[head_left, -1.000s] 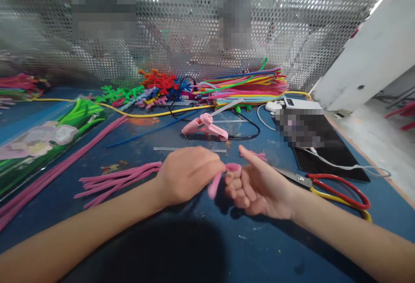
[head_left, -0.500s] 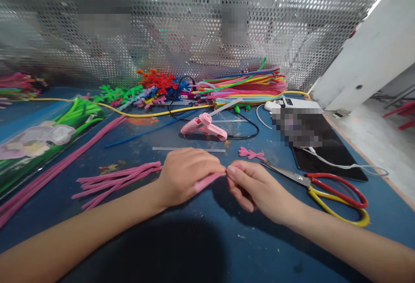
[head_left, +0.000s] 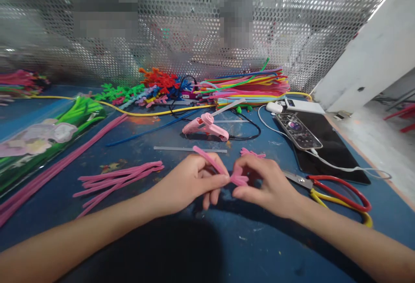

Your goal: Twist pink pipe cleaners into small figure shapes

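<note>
Two bare hands meet over the middle of a blue table (head_left: 168, 248), both pinching one pink pipe cleaner (head_left: 223, 172); the left hand (head_left: 191, 181) closes thumb and fingertips on the stem, whose free end slants up and back to the left; the right hand (head_left: 266, 183) is curled shut on a folded loop at the other end, seemingly to hold the bend while it is shaped; the two grips almost touch. Supplies sit within easy reach: a bunch of cut pink pieces (head_left: 119, 177) lies left of the left hand; a pink glue gun (head_left: 207, 128) rests behind the hands; red and yellow scissors (head_left: 337, 192) lie just right of the right wrist; a phone (head_left: 298, 130) with a white cable sits on a dark tablet; a stack of many-coloured pipe cleaners (head_left: 246, 87) lines the perforated metal screen (head_left: 194, 23) at the back.
</note>
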`<state>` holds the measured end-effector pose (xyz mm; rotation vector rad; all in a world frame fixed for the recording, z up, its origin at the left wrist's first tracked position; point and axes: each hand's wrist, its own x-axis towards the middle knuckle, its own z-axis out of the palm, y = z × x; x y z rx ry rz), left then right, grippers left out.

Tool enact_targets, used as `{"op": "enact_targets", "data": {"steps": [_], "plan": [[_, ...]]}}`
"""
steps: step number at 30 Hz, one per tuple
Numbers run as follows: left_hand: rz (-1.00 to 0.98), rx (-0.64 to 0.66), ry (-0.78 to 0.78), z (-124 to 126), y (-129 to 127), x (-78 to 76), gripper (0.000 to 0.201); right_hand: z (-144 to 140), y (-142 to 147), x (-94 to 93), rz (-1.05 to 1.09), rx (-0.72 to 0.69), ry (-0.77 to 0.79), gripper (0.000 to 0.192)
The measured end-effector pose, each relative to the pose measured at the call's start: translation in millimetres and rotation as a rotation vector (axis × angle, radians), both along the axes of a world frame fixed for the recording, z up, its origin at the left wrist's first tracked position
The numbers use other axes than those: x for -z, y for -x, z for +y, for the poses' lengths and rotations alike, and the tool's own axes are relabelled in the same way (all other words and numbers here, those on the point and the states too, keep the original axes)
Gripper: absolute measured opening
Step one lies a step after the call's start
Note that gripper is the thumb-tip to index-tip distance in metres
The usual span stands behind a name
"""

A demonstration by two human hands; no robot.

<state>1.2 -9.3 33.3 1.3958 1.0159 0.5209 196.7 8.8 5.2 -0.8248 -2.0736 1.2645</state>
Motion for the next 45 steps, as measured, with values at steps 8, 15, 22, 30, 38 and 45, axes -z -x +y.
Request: {"op": "enact_targets", "data": {"steps": [8, 15, 22, 30, 38, 45], "plan": [[0.294, 0.352, -1.39, 5, 20, 20.5, 0.02, 0, 5, 11.5, 0.368, -0.331, 1.726, 0.061], [0.245, 0.397, -1.491, 12, 30, 28.3, 0.019, -5, 7, 6.7, 0.313, -0.271, 1.655, 0.026], [0.185, 0.097, -0.754, 20, 15, 19.1, 0.02, -10, 8, -3.6, -0.062, -0.057, 0.386, 0.031], [-0.043, -0.047, 0.218, 14, 3, 10.9, 0.022, 4, -2, 0.7, -0.38, 0.005, -0.564, 0.016], [0.265, 0.234, -1.302, 15, 19, 24.2, 0.021, 11, 1, 5.3, 0.25, -0.284, 1.477, 0.075], [0.326, 0.3, -1.525, 14, 26, 33.7, 0.024, 10, 0, 6.8, 0.331, -0.169, 1.726, 0.043]]}}
